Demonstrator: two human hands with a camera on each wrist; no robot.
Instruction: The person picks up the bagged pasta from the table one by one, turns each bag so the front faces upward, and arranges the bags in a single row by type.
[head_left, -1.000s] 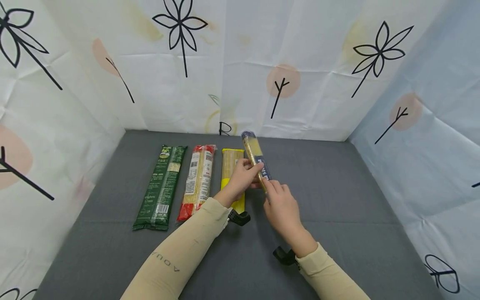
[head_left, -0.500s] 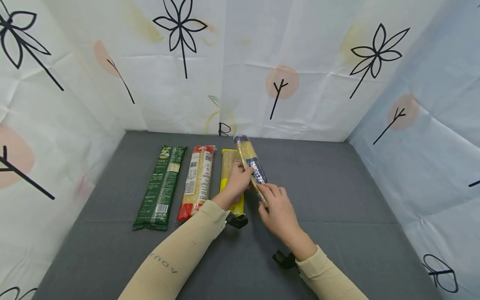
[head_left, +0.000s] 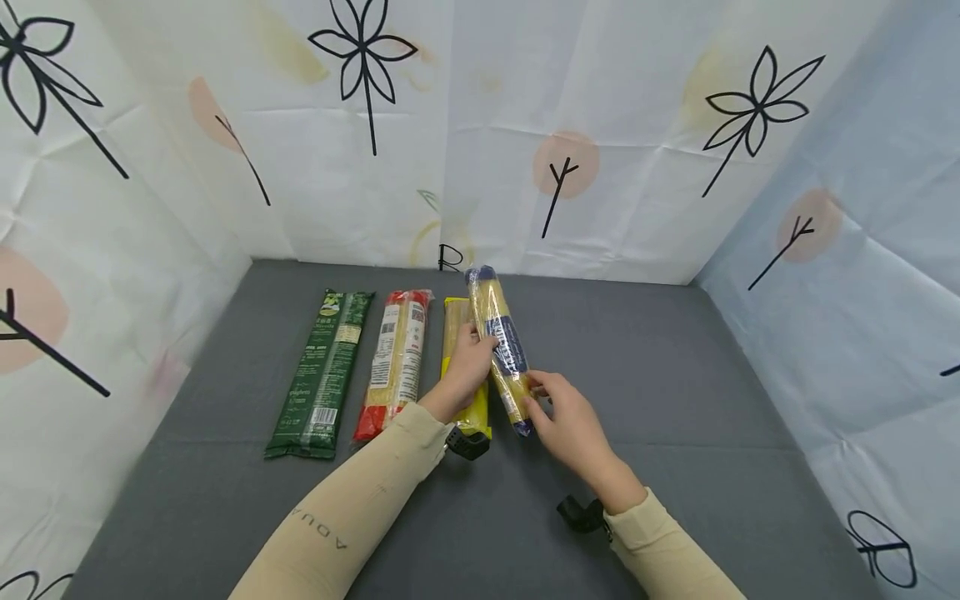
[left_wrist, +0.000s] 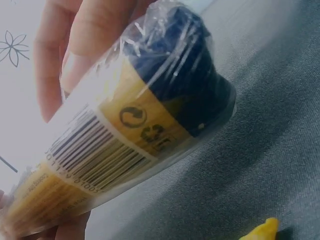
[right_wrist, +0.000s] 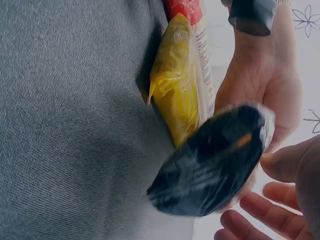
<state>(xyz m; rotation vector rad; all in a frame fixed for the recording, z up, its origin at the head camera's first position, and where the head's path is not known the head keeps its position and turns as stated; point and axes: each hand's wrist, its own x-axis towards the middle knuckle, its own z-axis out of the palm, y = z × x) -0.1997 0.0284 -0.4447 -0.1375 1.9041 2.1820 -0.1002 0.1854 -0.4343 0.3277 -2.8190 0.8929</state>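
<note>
My left hand (head_left: 467,367) grips a clear pack of spaghetti (head_left: 507,343) with a dark blue label and blue ends, its thumb across the pack's left edge. The pack is held tilted above the table, overlapping the right edge of a yellow spaghetti pack (head_left: 474,417). Its near end, with a barcode (left_wrist: 100,155), fills the left wrist view. My right hand (head_left: 572,427) is at the near end's right side, thumb at the edge. In the right wrist view its other fingers (right_wrist: 272,215) are loosely spread beside the blue end (right_wrist: 215,165).
To the left on the grey table (head_left: 675,400) lie a red-ended spaghetti pack (head_left: 393,367) and a dark green spaghetti pack (head_left: 321,375), roughly side by side. White printed cloth walls (head_left: 637,208) enclose the back and sides.
The blue spaghetti pack has rolled to show its broad label face, and its near end has come down toward me. My right hand's fingers have loosened from round it to its right edge.
</note>
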